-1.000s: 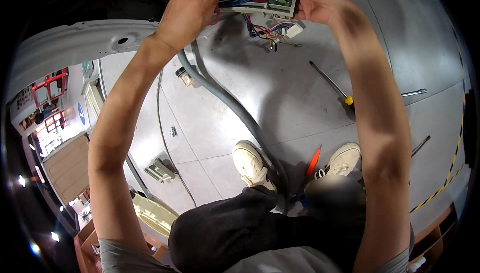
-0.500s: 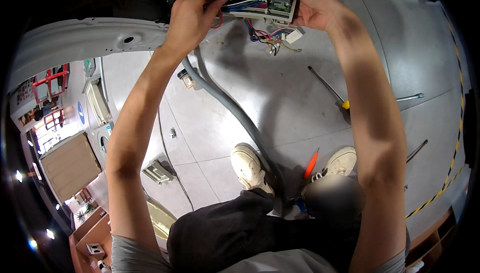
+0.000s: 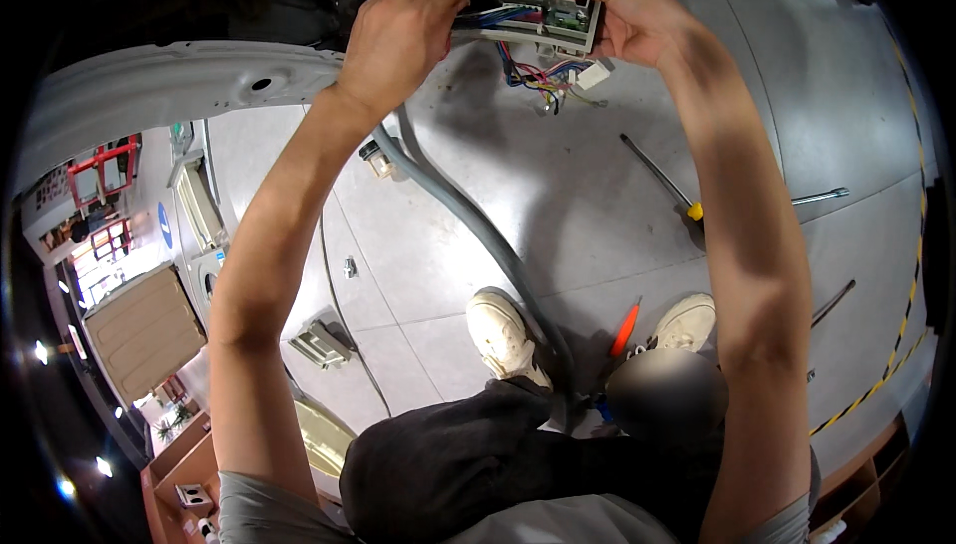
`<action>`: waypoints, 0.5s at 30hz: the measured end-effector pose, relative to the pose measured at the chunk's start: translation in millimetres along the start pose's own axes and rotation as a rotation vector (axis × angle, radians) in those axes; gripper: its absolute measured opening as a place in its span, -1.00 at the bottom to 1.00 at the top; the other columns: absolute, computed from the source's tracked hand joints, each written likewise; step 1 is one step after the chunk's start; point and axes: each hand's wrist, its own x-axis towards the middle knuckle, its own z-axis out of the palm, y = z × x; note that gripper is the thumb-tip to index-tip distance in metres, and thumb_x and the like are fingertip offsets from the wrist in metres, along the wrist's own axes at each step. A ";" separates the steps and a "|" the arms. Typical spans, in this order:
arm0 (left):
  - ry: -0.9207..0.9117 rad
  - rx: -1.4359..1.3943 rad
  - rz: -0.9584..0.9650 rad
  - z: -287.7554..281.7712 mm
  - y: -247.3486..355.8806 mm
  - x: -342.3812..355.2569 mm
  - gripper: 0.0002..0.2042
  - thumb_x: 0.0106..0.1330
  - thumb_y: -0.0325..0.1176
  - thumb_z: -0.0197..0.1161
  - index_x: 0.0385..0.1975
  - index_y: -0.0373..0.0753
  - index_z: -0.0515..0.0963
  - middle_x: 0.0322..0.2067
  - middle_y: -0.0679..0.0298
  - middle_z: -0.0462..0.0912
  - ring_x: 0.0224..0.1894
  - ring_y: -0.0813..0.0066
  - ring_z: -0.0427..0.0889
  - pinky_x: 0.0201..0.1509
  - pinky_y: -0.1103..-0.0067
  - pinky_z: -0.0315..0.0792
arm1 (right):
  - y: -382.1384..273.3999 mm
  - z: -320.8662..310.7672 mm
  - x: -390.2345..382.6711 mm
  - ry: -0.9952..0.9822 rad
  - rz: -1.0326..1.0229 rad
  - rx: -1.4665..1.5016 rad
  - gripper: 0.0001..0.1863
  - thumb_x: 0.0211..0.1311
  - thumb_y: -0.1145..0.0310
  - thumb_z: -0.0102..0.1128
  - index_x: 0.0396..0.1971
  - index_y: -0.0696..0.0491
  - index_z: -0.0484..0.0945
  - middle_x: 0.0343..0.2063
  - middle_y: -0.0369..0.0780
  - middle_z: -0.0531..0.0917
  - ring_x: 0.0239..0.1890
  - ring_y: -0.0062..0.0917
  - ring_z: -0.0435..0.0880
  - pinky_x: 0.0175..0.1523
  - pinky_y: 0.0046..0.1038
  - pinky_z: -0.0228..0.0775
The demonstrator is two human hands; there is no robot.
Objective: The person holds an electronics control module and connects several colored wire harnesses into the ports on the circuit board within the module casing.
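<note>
A control board in a pale plastic housing (image 3: 570,42) is at the top of the view, beside a machine's grey metal panel. My right hand (image 3: 637,24) grips the right end of this housing, with the thumb on top and the fingers underneath. At its left end, my left hand (image 3: 406,38) is closed in a pinch over the wiring. A small white wire connector is between its fingertips, now mostly hidden by them. Blue wires (image 3: 498,16) run across the board. Below the housing hangs a loose bundle of coloured wires (image 3: 548,76) with a white plug (image 3: 593,75).
On the tiled floor lie a yellow-handled screwdriver (image 3: 660,175), an orange-red pen-like tool (image 3: 625,329) and a metal wrench-like tool (image 3: 822,197). A grey hose (image 3: 468,217) runs down between my shoes. The metal panel edge (image 3: 199,74) is at left; a grey plastic part (image 3: 321,345) lies below.
My left hand has turned over the wiring, its fingers bunching closer and covering the white connector. My right hand keeps its grip on the housing. The whole view has shifted slightly.
</note>
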 end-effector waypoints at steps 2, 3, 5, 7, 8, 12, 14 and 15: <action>0.042 -0.019 -0.034 5.0 3.2 -2.7 -0.86 0.09 -0.53 0.23 -0.33 -0.29 0.58 -0.35 0.23 0.58 -0.30 0.23 0.56 -0.20 0.48 0.45 | -0.4 4.4 -5.5 0.017 0.012 -0.023 -0.68 0.14 0.36 0.19 -0.13 0.18 0.48 -0.26 -0.15 0.66 -0.27 -0.44 0.69 -0.13 -0.29 0.58; 0.062 -0.028 -0.060 8.1 5.4 -3.4 -0.86 0.09 -0.52 0.23 -0.33 -0.29 0.58 -0.36 0.22 0.58 -0.31 0.22 0.56 -0.21 0.48 0.44 | -0.1 6.1 -7.3 0.025 0.018 -0.035 -0.68 0.16 0.34 0.19 -0.12 0.17 0.48 -0.27 -0.18 0.67 -0.27 -0.47 0.69 -0.10 -0.34 0.56; 0.103 -0.046 -0.081 10.5 6.9 -5.0 -0.87 0.10 -0.52 0.22 -0.34 -0.29 0.58 -0.37 0.21 0.58 -0.32 0.22 0.56 -0.22 0.47 0.43 | -0.3 5.9 -4.7 0.057 0.018 0.005 -0.68 0.16 0.34 0.18 -0.12 0.17 0.48 -0.26 -0.18 0.67 -0.27 -0.47 0.69 -0.12 -0.34 0.56; 0.149 -0.062 -0.068 14.9 3.9 -4.0 -0.88 0.11 -0.52 0.22 -0.34 -0.29 0.58 -0.39 0.19 0.57 -0.34 0.21 0.55 -0.23 0.47 0.42 | -0.6 5.7 -4.8 0.061 0.019 0.030 -0.69 0.16 0.34 0.18 -0.12 0.17 0.48 -0.26 -0.18 0.67 -0.27 -0.47 0.69 -0.13 -0.34 0.56; 0.137 -0.081 -0.098 15.0 5.1 -4.8 -0.88 0.12 -0.51 0.22 -0.34 -0.29 0.58 -0.37 0.20 0.58 -0.32 0.20 0.56 -0.21 0.47 0.42 | 1.3 5.1 -5.2 0.048 0.019 0.034 -0.68 0.17 0.35 0.18 -0.12 0.17 0.48 -0.26 -0.17 0.67 -0.27 -0.47 0.69 -0.14 -0.33 0.57; 0.154 -0.145 -0.145 9.5 9.5 -9.9 -0.85 0.14 -0.50 0.23 -0.28 -0.28 0.59 -0.28 0.22 0.62 -0.22 0.21 0.56 -0.12 0.47 0.42 | 0.0 1.0 -5.6 0.009 0.016 0.072 -0.67 0.11 0.39 0.23 -0.14 0.20 0.47 -0.25 -0.11 0.65 -0.26 -0.38 0.69 -0.16 -0.22 0.61; 0.148 -0.163 -0.234 5.4 16.2 -17.7 -0.82 0.16 -0.46 0.26 -0.24 -0.27 0.60 -0.20 0.22 0.64 -0.11 0.26 0.54 -0.03 0.47 0.40 | 2.3 4.4 -8.2 -0.007 0.005 0.065 -0.64 0.11 0.37 0.23 -0.11 0.22 0.45 -0.22 -0.11 0.63 -0.23 -0.38 0.68 -0.12 -0.22 0.60; 0.205 -0.168 -0.279 4.4 19.2 -20.7 -0.82 0.16 -0.45 0.26 -0.24 -0.27 0.59 -0.21 0.22 0.63 -0.12 0.27 0.54 -0.05 0.48 0.40 | 1.0 5.9 -8.0 -0.001 -0.002 0.070 -0.63 0.11 0.37 0.23 -0.10 0.22 0.44 -0.20 -0.11 0.63 -0.22 -0.37 0.67 -0.10 -0.22 0.59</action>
